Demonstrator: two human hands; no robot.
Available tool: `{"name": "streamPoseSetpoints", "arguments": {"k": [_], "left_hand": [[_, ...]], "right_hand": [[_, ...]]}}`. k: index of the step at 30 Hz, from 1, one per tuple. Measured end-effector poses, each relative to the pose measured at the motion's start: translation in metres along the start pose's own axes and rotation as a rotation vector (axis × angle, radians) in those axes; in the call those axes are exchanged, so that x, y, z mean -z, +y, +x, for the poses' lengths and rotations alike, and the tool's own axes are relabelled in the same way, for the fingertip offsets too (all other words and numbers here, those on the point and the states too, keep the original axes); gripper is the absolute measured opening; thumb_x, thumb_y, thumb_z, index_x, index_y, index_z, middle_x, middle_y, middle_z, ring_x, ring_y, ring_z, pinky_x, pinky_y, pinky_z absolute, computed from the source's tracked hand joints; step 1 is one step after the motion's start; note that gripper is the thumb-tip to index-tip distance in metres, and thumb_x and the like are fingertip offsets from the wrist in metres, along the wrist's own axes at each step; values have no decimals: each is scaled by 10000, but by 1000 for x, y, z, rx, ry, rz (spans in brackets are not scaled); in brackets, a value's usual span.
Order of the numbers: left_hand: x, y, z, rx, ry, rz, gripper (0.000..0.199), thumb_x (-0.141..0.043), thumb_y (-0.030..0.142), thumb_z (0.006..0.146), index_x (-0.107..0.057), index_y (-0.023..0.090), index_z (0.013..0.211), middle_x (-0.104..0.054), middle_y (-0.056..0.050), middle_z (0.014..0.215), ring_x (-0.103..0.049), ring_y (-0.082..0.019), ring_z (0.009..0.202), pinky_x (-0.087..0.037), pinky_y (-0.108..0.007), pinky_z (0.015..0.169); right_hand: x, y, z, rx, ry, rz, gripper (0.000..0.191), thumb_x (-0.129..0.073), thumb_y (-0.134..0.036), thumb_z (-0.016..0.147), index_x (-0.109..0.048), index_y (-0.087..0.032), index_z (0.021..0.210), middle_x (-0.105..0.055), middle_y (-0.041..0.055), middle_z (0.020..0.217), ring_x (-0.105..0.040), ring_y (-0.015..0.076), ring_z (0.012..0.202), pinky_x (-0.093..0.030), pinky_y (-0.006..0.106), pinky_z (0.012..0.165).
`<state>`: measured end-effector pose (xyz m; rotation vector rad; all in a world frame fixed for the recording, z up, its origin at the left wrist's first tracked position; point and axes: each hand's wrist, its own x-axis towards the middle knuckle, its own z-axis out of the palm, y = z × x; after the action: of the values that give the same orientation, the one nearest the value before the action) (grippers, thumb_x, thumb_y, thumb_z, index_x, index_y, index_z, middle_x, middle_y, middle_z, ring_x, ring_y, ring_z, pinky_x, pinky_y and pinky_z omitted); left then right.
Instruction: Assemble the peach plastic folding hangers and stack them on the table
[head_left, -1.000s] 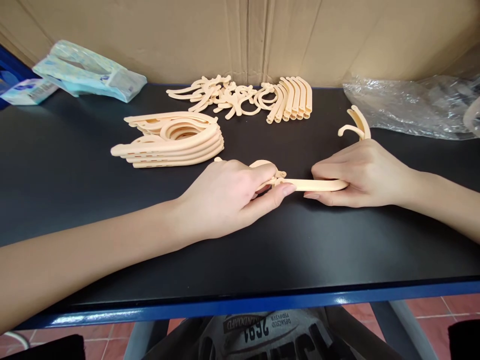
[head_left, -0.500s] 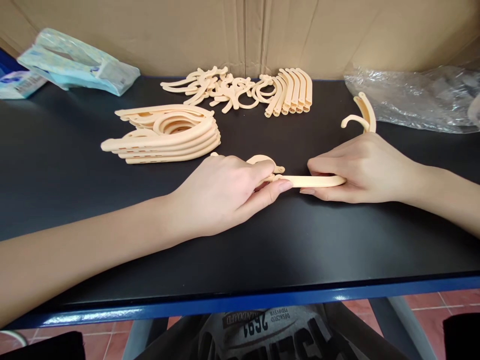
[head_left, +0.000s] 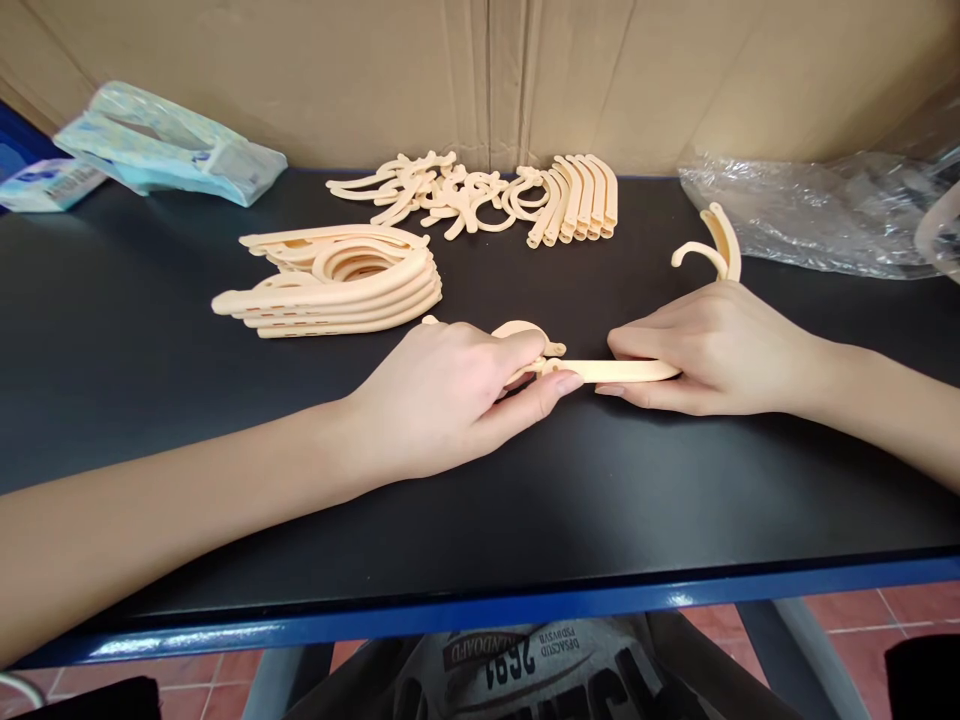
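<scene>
Left hand (head_left: 469, 385), nearer the stack (head_left: 341, 305), pinches one end of the bar (head_left: 619, 371) running sideways, right hand (head_left: 694, 350) closed around the other

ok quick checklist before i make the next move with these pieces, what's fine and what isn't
1. Left hand on the cream strip: ok, its left end is pinched by the thumb and fingers.
2. Right hand grip: ok, the strip runs in between thumb and fingers.
3. Strip's left end joined to anything: cannot tell, left hand partly hides it.
4. Cream stack orderly: ok, layered.
5. Loose cream pieces untangled: not ok, heaped.
</scene>
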<state>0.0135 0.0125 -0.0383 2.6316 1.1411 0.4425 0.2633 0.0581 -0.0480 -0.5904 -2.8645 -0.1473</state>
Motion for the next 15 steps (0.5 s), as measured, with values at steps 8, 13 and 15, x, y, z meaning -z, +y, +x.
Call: {"name": "streamPoseSetpoints", "arguments": {"k": [8,13,15], "left_hand": [[-1,-1,-1,7,22,-10,319,-423,381,987,-512,181,754,-376,71,481,-375,-90,398,-192,-248,455],[0,1,-2,47,92,-36,336,-442,385,979,-448,186,709,-370,76,492,-315,-74,401,-204,-229,455],[0,1,-2,60,125,-55,365,-450,389,972,-392,192,670,-348,77,488,-288,-70,405,-204,-219,446]], "right_hand": [[5,-2,3,-12,-50,22,419,-415,-435,986,-383,-202,639,-391,-40,500,-292,96,425,-184,277,460],[4,-3,3,-24,-6,22,411,-410,-427,997,-414,-200,654,-391,-44,501,-303,98,428,-186,276,464],[4,-3,3,-35,-25,31,391,-418,-407,993,-426,-201,661,-403,-42,502,-319,100,431,-193,275,466]]}}
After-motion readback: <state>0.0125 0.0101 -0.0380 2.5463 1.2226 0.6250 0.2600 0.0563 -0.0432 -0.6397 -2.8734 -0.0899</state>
